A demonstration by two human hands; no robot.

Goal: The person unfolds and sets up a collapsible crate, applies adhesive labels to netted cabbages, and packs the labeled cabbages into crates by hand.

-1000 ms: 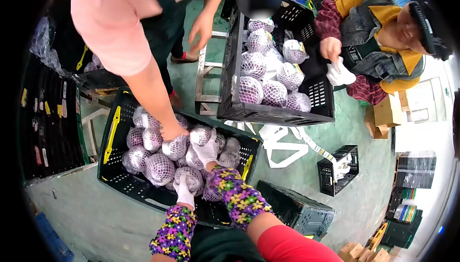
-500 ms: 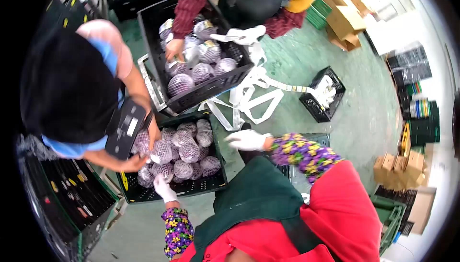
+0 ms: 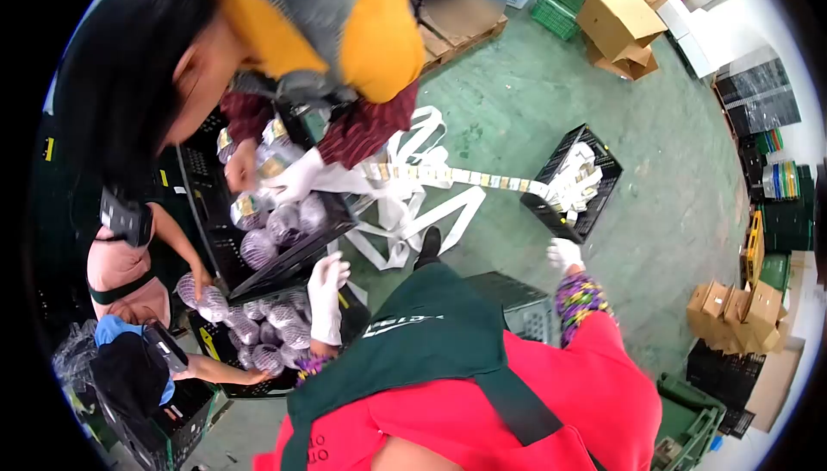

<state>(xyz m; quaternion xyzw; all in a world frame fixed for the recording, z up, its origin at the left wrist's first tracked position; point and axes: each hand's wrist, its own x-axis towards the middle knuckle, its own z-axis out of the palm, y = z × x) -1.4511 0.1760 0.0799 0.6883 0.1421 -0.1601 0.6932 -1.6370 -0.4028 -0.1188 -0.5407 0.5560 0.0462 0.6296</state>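
My left hand (image 3: 327, 297), in a white glove, is raised with its fingers apart at the near edge of a black crate (image 3: 351, 309). Inside that crate lie several round, purplish bundles in netting (image 3: 269, 357); their contents cannot be made out. My right hand (image 3: 566, 255), also gloved, is open beside the near end of a small black crate (image 3: 607, 180). White labels (image 3: 575, 180) are heaped in it, and a long label strip (image 3: 469, 178) runs out over its side. Whether my right fingers touch the crate I cannot tell.
A co-worker in a grey and yellow vest (image 3: 383, 36) leans over another black crate (image 3: 289, 266) of netted bundles. Bare hands at the left touch bundles (image 3: 211, 303). Loose white strip (image 3: 388, 247) lies tangled on the green floor. Cardboard boxes (image 3: 620, 23) stand at the back right.
My view has turned. My left hand has risen off the bundles, and my right hand has moved right to the small crate. The co-worker in the vest leans further in, a gloved hand now over the bundles.
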